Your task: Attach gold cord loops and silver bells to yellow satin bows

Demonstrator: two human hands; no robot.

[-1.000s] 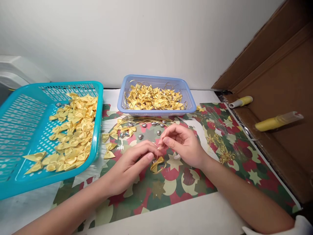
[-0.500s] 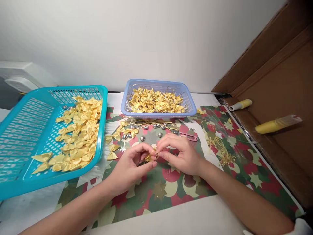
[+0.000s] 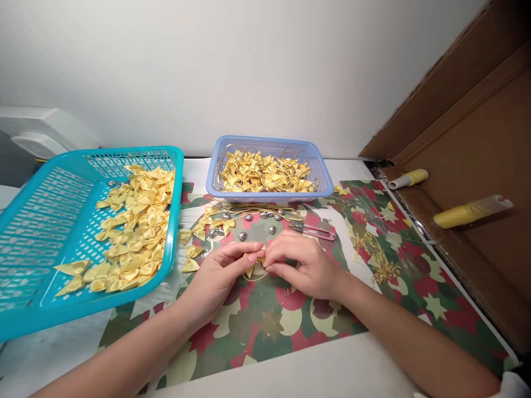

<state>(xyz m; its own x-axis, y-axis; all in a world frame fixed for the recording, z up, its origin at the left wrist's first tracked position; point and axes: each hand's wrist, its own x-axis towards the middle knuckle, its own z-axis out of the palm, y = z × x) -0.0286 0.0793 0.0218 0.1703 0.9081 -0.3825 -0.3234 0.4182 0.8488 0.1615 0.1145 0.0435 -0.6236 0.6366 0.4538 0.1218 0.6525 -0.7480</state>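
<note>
From where I stand, a small yellow bow is between the two hands, low over the patterned sheet, a thin gold loop beneath it. The left hand pinches it; whether the right hand has closed on anything, I can't tell. A slack pinch could let the bow slip, and a knock could scatter the silver bells. Fingers hide the bow's middle; the turquoise basket runs out of sight leftward

PLACE: craft workspace, home or workshop unclear | SIGNS: teal basket of yellow bows, silver bells, pink snips, patterned sheet
</note>
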